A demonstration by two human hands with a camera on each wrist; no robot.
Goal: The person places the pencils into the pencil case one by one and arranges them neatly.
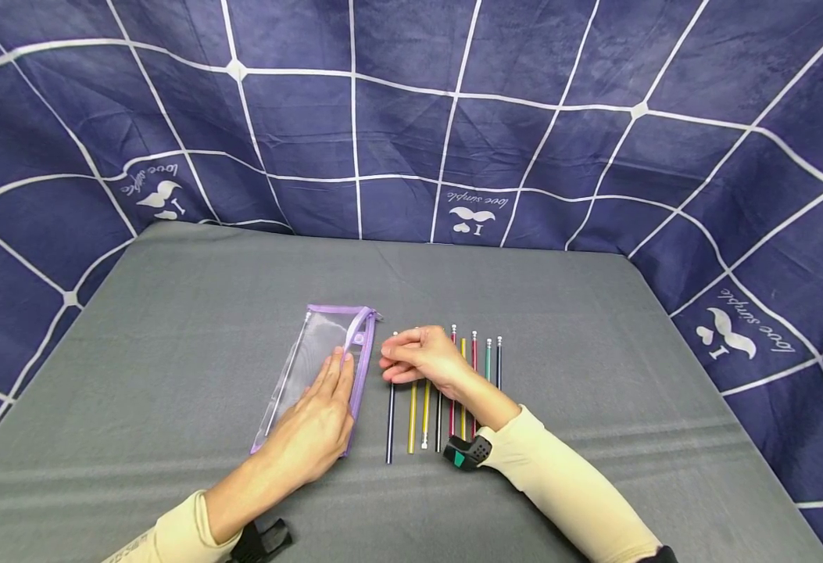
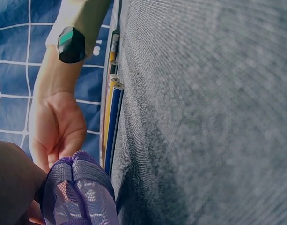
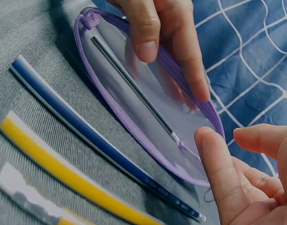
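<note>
A purple-edged see-through mesh pencil pouch [image 1: 323,332] lies left of the pencils, its zipper side lifted and gaping. My left hand [image 1: 316,422] pinches that lifted edge, with some fingers showing through the mesh in the right wrist view. Inside the pouch rests one dark pencil [image 3: 134,86]. My right hand [image 1: 428,360] hovers just right of the pouch mouth, over the row, thumb and forefinger apart and nothing between them. Nearest to it are a dark blue pencil [image 1: 390,426] and a yellow pencil [image 1: 413,422].
Several more pencils lie side by side under and past the right forearm, among them a black pencil [image 1: 438,426], a green pencil [image 1: 488,356] and a dark pencil [image 1: 499,363]. Grey cloth [image 1: 594,328] covers the table. A blue checked curtain [image 1: 411,133] hangs around it.
</note>
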